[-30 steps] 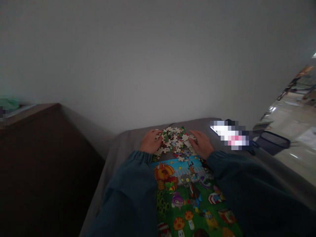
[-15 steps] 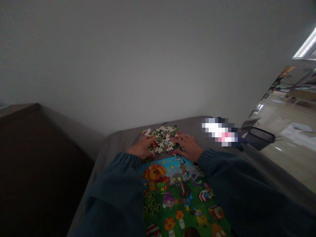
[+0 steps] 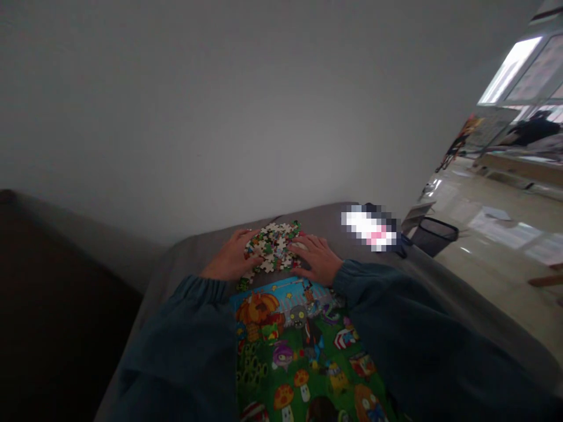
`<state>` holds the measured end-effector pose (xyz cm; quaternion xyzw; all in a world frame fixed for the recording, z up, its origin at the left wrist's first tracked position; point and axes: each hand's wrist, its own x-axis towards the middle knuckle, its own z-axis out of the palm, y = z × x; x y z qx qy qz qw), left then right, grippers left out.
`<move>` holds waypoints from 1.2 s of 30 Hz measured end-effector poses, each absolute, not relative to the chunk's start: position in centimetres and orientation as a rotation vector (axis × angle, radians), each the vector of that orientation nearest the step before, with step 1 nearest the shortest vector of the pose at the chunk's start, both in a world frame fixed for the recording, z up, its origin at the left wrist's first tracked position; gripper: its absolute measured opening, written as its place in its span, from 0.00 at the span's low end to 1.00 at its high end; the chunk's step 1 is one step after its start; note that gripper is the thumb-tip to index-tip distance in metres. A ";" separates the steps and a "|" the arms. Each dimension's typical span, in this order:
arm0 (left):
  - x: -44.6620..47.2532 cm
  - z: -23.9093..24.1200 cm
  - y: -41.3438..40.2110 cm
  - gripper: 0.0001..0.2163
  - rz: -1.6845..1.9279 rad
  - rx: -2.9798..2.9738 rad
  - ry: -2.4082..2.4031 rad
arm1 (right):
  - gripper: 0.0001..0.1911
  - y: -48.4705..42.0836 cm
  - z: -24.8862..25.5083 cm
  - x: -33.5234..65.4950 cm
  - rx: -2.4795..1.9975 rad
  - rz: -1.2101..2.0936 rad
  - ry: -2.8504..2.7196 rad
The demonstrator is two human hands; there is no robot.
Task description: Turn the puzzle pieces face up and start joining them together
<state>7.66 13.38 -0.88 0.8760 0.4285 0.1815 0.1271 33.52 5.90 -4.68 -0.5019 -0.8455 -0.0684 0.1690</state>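
Note:
A heap of loose jigsaw pieces (image 3: 275,249) lies on a grey surface (image 3: 193,258) against the wall. My left hand (image 3: 231,261) rests flat on the heap's left side, fingers spread. My right hand (image 3: 316,258) lies flat on its right side, fingers stretched toward the pieces. Both hands flank the heap and touch it. Nearer to me lies a bright cartoon picture sheet (image 3: 303,351) between my dark blue sleeves.
A blurred-out object (image 3: 369,228) sits at the far right of the grey surface. A dark bin (image 3: 433,234) stands on the shiny floor to the right. A dark brown piece of furniture (image 3: 53,305) fills the left.
The view has swung to the right, so everything shifted left in frame. Both hands have drawn closer together, pushing the loose pieces into a tighter heap.

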 end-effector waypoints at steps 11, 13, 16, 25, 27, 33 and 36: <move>9.4 -2.9 13.5 0.27 0.406 2.554 1.211 | 0.35 7.0 -5.3 33.9 -1.861 0.025 -2.065; 9.7 -2.8 13.5 0.24 0.464 2.561 1.200 | 0.25 7.4 -5.5 34.1 -1.715 0.064 -2.076; 10.1 -2.6 13.3 0.21 0.561 2.566 1.188 | 0.16 7.9 -5.6 34.4 -1.581 0.091 -2.043; 10.1 -1.9 13.4 0.14 0.832 2.507 1.286 | 0.15 7.8 -4.6 34.7 -1.540 0.075 -1.901; 10.1 -2.0 13.5 0.15 0.815 2.522 1.289 | 0.15 7.9 -4.8 34.7 -1.568 0.070 -1.910; 10.4 -2.5 12.8 0.22 0.694 2.567 1.366 | 0.25 7.6 -5.3 34.4 -1.730 0.035 -1.845; 11.2 -3.2 11.8 0.31 0.557 2.598 1.348 | 0.36 7.3 -5.5 34.0 -1.789 0.077 -1.896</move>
